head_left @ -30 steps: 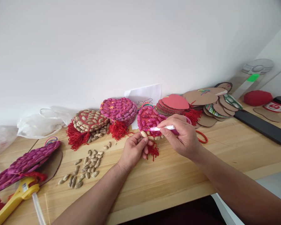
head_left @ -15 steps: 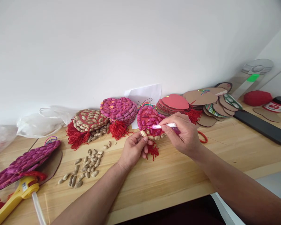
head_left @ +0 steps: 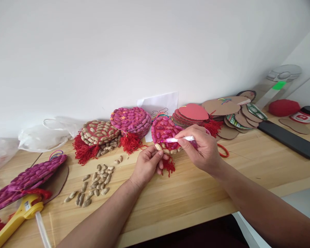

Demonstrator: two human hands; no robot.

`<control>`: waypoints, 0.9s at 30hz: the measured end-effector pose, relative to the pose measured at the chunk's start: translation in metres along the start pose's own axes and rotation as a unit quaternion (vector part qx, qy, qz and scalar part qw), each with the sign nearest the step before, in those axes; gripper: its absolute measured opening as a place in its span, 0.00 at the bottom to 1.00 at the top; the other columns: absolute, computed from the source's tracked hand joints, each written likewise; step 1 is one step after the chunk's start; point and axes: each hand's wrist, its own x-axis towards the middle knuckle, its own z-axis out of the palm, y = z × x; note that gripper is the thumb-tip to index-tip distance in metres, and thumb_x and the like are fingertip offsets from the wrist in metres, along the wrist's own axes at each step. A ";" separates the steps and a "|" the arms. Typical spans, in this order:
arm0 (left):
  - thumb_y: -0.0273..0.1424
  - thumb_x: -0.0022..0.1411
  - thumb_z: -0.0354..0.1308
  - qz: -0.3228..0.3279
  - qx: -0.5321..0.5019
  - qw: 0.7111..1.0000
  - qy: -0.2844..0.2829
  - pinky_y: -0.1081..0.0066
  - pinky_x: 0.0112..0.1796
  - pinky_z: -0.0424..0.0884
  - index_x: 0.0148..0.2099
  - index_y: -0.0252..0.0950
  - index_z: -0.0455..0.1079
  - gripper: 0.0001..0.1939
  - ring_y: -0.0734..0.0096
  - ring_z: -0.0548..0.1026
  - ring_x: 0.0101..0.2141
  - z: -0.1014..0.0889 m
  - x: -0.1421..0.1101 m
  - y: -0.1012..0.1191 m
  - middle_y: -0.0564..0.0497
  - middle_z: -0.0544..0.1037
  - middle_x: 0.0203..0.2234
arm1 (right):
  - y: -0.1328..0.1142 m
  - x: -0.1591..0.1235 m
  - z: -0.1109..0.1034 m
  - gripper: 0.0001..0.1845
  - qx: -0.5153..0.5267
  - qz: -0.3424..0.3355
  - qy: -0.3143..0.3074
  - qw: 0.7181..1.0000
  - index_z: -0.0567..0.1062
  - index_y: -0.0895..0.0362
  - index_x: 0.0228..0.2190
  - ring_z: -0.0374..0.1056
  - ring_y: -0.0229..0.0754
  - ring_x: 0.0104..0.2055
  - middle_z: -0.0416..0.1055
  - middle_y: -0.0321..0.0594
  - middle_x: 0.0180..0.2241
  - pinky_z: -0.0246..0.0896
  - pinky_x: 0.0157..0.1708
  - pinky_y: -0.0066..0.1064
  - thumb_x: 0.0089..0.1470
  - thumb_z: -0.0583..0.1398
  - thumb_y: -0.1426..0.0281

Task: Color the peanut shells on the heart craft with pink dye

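Note:
My left hand (head_left: pixel 150 161) pinches the lower left edge of a red cardboard piece covered with peanuts (head_left: pixel 162 128). Most of its peanuts are coloured magenta; a row along the bottom edge is still bare tan. A red yarn tassel (head_left: pixel 168 166) hangs below it. In my right hand (head_left: pixel 202 146) is a white marker or brush-like stick (head_left: pixel 182 139), its pink-stained tip against the peanuts at the lower left of the piece. Loose peanuts (head_left: pixel 102 181) lie on the table left of my left hand.
Finished-looking magenta peanut pieces (head_left: pixel 131 119) and tan ones (head_left: pixel 100 132) are stacked at the back. Red cardboard shapes (head_left: pixel 193 112), brown cardboard (head_left: pixel 220 107), a black case (head_left: pixel 289 139) and a jar (head_left: pixel 306 114) stand right. A yellow glue gun (head_left: pixel 28 208) lies front left.
The stick's tip in my right hand has shifted slightly left across the peanuts. My left hand keeps its hold on the piece.

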 end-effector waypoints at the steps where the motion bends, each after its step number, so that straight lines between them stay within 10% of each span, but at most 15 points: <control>1: 0.42 0.56 0.70 0.000 0.000 1.000 0.001 0.81 0.14 0.65 0.36 0.33 0.73 0.18 0.81 0.68 0.16 0.000 0.000 0.000 0.49 0.82 0.28 | 0.000 0.000 0.000 0.03 0.001 -0.004 -0.002 1.000 0.77 0.53 0.38 0.72 0.41 0.37 0.79 0.36 0.34 0.63 0.42 0.38 0.63 0.62 0.71; 27: 0.42 0.57 0.70 0.005 0.003 1.000 -0.002 0.82 0.13 0.66 0.36 0.32 0.73 0.18 0.82 0.68 0.16 0.001 0.000 0.001 0.49 0.82 0.28 | 0.002 0.001 0.000 0.01 -0.009 -0.045 -0.021 0.999 0.76 0.53 0.37 0.71 0.41 0.36 0.78 0.35 0.32 0.61 0.42 0.39 0.62 0.63 0.71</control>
